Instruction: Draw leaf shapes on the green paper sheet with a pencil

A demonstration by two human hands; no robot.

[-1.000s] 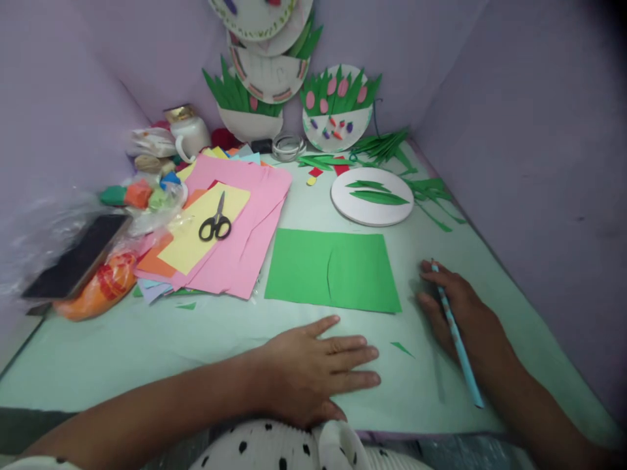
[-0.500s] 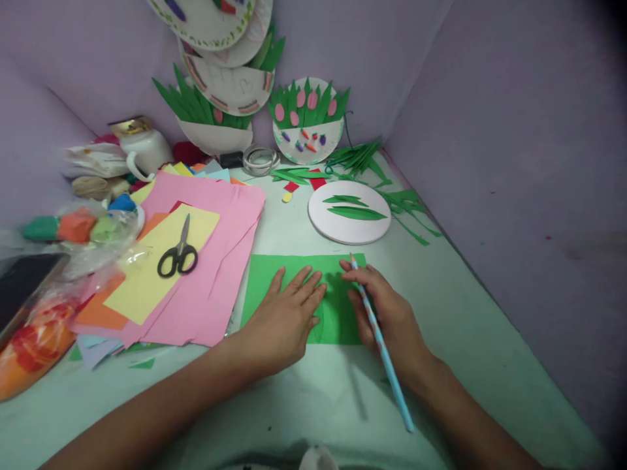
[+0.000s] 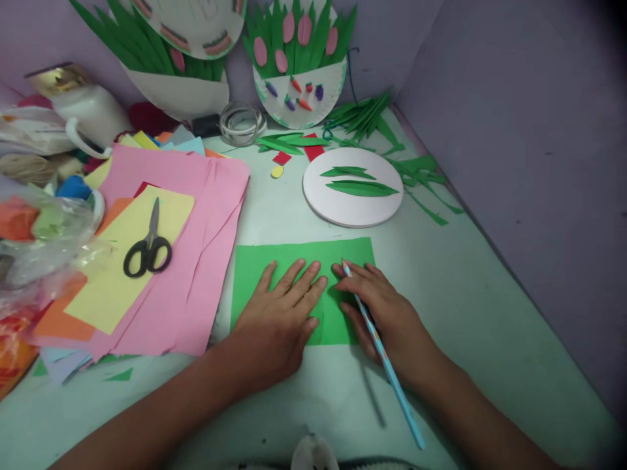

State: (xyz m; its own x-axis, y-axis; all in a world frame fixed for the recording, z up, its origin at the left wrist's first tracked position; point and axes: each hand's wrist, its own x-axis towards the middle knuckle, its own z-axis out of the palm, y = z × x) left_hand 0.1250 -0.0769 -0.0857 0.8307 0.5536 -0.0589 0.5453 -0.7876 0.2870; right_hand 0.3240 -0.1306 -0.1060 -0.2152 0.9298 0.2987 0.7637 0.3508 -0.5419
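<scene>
A sheet of green paper (image 3: 343,251) lies on the table in front of me. My left hand (image 3: 284,313) rests flat on it, fingers spread. My right hand (image 3: 379,307) holds a light blue pencil (image 3: 386,362) over the sheet's right part, its tip pointing away from me and its back end slanting toward me. Whether the tip touches the paper, I cannot tell. Beyond the sheet sits a white oval disc (image 3: 353,212) bearing cut green paper leaves (image 3: 362,188).
Black-handled scissors (image 3: 149,245) lie on yellow paper (image 3: 122,287) over pink sheets (image 3: 210,215) at left. Behind are a white mug (image 3: 91,114), a coiled cable (image 3: 242,124), a decorated paper plate (image 3: 298,94) and green strips (image 3: 421,173). A wall borders the right.
The camera view has tilted down and come closer. My right hand with the pencil has lowered slightly toward the paper; my left hand stays flat on the sheet.
</scene>
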